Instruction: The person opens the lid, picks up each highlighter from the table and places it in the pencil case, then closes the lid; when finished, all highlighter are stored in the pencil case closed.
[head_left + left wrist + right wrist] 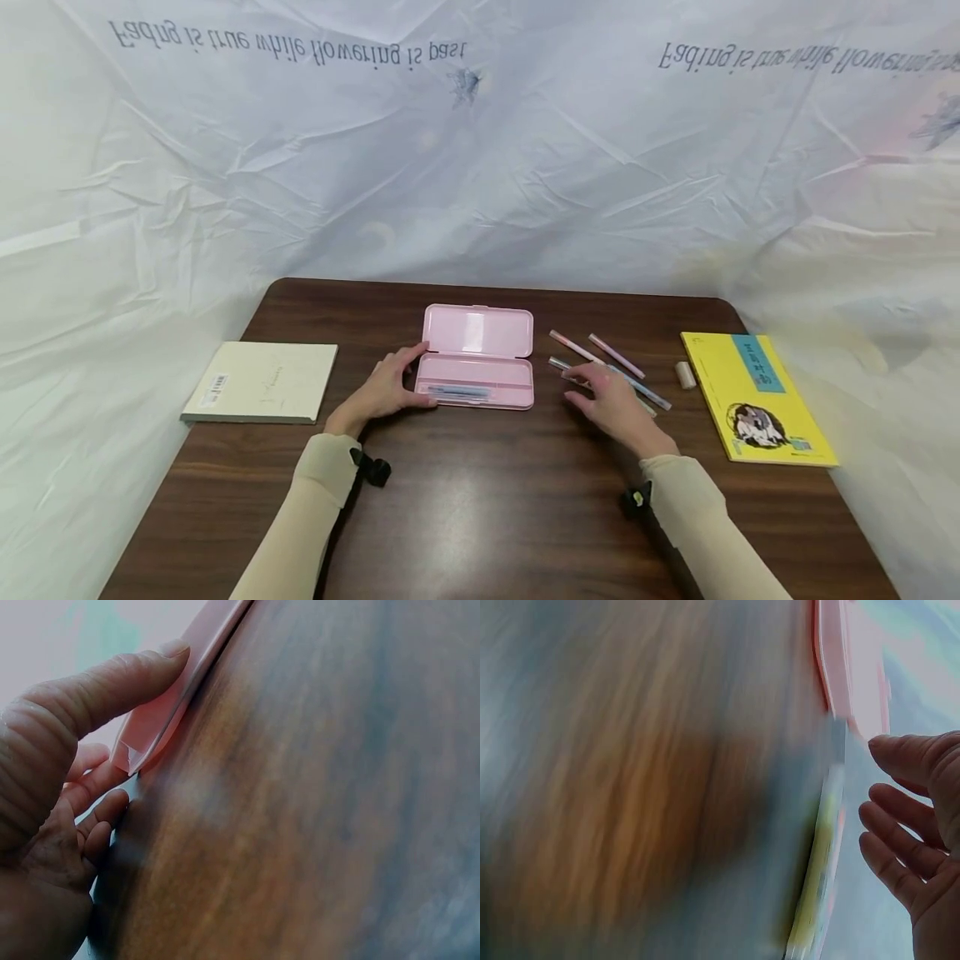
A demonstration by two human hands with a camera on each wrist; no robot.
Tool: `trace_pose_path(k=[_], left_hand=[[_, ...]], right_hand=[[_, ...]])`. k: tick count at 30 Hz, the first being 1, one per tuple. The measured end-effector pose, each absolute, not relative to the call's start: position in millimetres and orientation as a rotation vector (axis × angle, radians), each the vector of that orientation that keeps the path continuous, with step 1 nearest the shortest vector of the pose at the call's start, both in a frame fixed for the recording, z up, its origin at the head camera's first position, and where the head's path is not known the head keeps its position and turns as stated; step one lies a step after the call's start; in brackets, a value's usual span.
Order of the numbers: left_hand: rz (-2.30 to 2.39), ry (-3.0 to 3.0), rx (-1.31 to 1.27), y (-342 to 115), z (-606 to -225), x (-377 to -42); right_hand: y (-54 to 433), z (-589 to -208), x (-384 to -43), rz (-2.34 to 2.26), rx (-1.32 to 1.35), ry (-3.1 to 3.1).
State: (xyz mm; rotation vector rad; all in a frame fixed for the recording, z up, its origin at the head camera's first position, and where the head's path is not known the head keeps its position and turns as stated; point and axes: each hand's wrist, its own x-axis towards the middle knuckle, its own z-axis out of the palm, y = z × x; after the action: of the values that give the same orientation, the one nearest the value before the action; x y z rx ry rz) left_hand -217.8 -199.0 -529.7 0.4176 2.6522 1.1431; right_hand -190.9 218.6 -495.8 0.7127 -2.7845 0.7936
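A pink pencil case lies open on the table, its lid folded back. One or two blue-tinted pens rest in its front part. My left hand grips the case's left end, thumb at the front edge and fingers at the hinge side; in the left wrist view the thumb presses on the pink case wall. Over several scattered pens to the right of the case hovers my right hand. The right wrist view shows its fingers loosely bent, holding nothing, beside a yellow-green pen.
At the left of the brown table lies a cream-coloured book. A yellow book lies on the right, with a small whitish eraser-like block beside it. White printed fabric hangs behind the table and along its sides.
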Motion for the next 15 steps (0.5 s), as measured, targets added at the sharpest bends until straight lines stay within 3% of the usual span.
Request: trace_pose_path(k=[15], left_hand=[[1.158,2.630,0.400,-201,-532,-221]], right_hand=[[270,-488,-179,0.699,0.491,-3.008]])
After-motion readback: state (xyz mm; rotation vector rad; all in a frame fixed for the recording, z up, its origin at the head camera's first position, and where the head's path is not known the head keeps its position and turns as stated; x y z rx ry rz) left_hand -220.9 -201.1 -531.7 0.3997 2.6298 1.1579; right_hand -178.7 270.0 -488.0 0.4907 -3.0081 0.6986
